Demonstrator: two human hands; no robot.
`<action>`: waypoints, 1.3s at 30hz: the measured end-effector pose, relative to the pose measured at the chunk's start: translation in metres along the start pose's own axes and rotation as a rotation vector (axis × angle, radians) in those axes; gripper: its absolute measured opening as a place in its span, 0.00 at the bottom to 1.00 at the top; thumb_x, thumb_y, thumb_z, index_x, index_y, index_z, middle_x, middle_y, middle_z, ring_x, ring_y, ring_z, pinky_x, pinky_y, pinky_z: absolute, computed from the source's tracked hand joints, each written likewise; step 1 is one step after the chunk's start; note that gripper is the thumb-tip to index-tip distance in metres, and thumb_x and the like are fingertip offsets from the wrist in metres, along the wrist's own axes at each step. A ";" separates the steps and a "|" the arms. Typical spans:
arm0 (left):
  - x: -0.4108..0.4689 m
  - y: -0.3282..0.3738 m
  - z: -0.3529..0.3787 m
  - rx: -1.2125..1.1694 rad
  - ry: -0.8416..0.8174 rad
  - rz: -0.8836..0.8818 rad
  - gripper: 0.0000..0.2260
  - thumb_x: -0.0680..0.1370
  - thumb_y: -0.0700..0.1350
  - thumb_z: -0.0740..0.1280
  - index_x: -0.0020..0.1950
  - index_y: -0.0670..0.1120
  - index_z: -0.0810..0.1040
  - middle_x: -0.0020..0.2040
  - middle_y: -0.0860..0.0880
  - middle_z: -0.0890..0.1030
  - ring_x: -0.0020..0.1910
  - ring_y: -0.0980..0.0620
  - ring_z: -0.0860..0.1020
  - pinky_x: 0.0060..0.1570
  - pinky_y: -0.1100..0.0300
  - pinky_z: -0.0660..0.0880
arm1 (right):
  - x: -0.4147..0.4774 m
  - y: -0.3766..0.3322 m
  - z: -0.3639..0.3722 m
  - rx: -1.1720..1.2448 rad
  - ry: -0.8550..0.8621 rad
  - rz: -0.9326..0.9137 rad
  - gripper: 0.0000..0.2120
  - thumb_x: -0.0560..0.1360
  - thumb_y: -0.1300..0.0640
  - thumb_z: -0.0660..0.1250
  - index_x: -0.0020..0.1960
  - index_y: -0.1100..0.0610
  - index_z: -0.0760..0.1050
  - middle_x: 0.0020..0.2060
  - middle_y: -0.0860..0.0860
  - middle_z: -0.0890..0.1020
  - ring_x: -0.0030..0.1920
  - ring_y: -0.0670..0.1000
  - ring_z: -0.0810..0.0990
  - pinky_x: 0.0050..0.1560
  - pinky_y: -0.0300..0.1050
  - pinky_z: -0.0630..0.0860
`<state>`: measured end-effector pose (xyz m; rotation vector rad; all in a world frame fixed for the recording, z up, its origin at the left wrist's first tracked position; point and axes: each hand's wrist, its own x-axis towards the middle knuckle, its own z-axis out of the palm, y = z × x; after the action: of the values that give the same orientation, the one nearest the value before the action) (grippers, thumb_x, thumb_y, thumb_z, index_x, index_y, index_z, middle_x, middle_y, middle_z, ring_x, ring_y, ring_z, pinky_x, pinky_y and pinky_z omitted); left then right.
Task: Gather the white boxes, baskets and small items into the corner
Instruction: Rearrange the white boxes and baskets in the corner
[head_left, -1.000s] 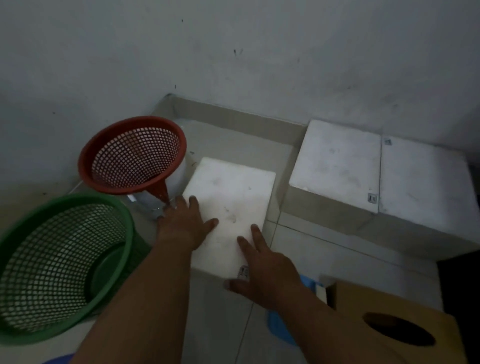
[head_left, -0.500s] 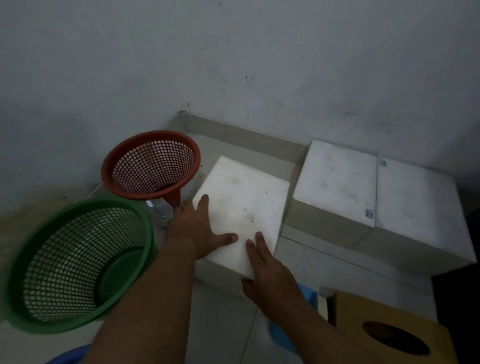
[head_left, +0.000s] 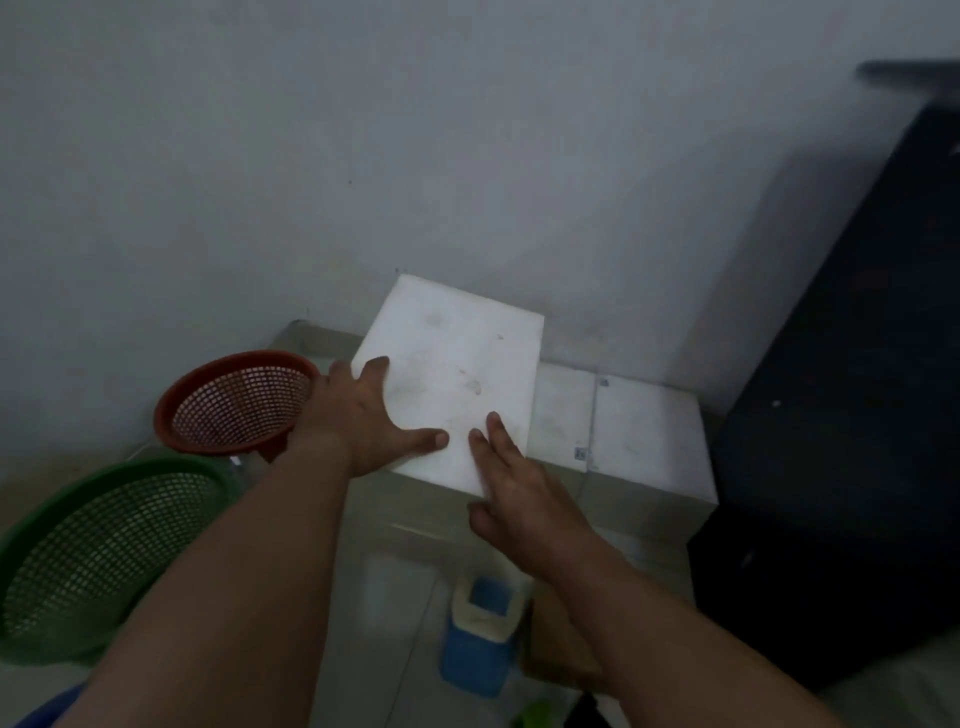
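A white box (head_left: 457, 364) is lifted off the floor in front of the wall, tilted, held between both hands. My left hand (head_left: 363, 415) grips its left edge with the thumb on top. My right hand (head_left: 514, 493) grips its near right corner. Behind it, two white boxes (head_left: 639, 431) sit side by side against the wall. A red mesh basket (head_left: 234, 405) lies tipped on its side at the left. A green mesh basket (head_left: 93, 545) lies nearer, at the lower left.
A blue container with a cream rim (head_left: 483, 634) stands on the tiled floor below my right arm, beside a brown cardboard box (head_left: 556, 644). A tall black cabinet (head_left: 852, 415) fills the right side. The grey wall is close ahead.
The white box has risen from the floor and moved toward the wall with both hands on it. The view has shifted right, showing the black cabinet.
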<state>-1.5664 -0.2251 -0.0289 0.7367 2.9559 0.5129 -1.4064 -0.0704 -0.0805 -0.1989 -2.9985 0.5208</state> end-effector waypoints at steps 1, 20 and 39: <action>-0.004 0.018 0.000 -0.033 -0.006 0.025 0.60 0.52 0.81 0.64 0.77 0.53 0.55 0.73 0.41 0.63 0.71 0.39 0.62 0.68 0.43 0.66 | -0.010 0.012 -0.015 -0.021 -0.002 0.018 0.40 0.78 0.50 0.64 0.80 0.51 0.43 0.79 0.49 0.38 0.71 0.61 0.66 0.68 0.55 0.69; 0.011 0.211 0.153 -0.031 -0.506 0.373 0.52 0.63 0.60 0.79 0.78 0.61 0.49 0.78 0.43 0.38 0.76 0.38 0.52 0.72 0.44 0.62 | -0.107 0.212 -0.069 -0.077 -0.193 0.458 0.38 0.74 0.49 0.64 0.79 0.45 0.50 0.80 0.45 0.43 0.77 0.49 0.58 0.74 0.40 0.58; 0.041 0.240 0.214 0.104 -0.098 0.551 0.21 0.82 0.53 0.60 0.72 0.48 0.63 0.77 0.42 0.60 0.69 0.38 0.67 0.57 0.46 0.75 | -0.031 0.227 -0.027 -0.346 -0.103 0.778 0.26 0.84 0.50 0.51 0.79 0.49 0.49 0.79 0.53 0.53 0.76 0.66 0.51 0.75 0.59 0.55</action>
<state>-1.4672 0.0587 -0.1500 1.5512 2.6798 0.3297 -1.3474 0.1458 -0.1352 -1.4236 -2.9845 0.0354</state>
